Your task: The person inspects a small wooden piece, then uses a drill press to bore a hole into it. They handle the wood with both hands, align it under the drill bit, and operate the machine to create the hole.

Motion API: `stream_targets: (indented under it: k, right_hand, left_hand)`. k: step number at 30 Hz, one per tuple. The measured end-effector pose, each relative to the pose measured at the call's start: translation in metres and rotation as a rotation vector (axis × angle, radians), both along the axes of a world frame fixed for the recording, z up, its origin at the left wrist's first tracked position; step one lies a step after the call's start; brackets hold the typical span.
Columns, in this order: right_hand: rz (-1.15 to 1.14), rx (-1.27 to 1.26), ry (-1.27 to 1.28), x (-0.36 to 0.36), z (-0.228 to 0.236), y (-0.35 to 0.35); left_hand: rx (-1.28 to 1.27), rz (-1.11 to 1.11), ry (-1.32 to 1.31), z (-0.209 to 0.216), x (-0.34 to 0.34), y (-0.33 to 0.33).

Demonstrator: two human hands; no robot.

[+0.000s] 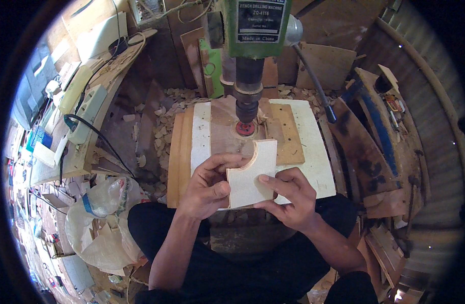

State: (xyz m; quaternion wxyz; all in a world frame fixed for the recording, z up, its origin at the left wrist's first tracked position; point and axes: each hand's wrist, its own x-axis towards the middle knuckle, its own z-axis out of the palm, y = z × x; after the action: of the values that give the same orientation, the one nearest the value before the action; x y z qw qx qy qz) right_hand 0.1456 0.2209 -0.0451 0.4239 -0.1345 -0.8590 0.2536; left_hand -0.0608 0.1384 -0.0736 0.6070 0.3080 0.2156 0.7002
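Observation:
Between my two hands is a pale plywood piece with a curved notch cut into its upper left side. My left hand grips its left edge, thumb in front and fingers behind, near the notch. My right hand pinches the right edge, one fingertip lying on the face. Just beyond the piece, a green bench drill press points its chuck downward. A red round hole saw or sanding disc sits below the chuck, at the wooden board on the work table; its exact kind is unclear.
The white-topped work table carries a wooden block at the right of the tool. A black-knobbed lever hangs at the right. Wood offcuts litter the floor. A plastic bag and a power strip are at the left.

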Motion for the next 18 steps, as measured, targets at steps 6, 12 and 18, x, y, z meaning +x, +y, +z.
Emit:
stream_targets:
  k: [6,12,18]
  right_hand:
    - [0.027,-0.050,-0.003,0.001,0.001,0.000]
    - [0.034,-0.174,-0.044,0.002,0.001,0.000]
    - [0.028,-0.168,-0.053,0.003,0.001,0.001]
  left_hand:
    - [-0.011,-0.041,-0.036,0.001,0.002,0.000]
    - [-0.037,-0.015,-0.036,0.000,0.006,0.003]
    - [-0.066,0.021,-0.040,0.000,0.012,0.002]
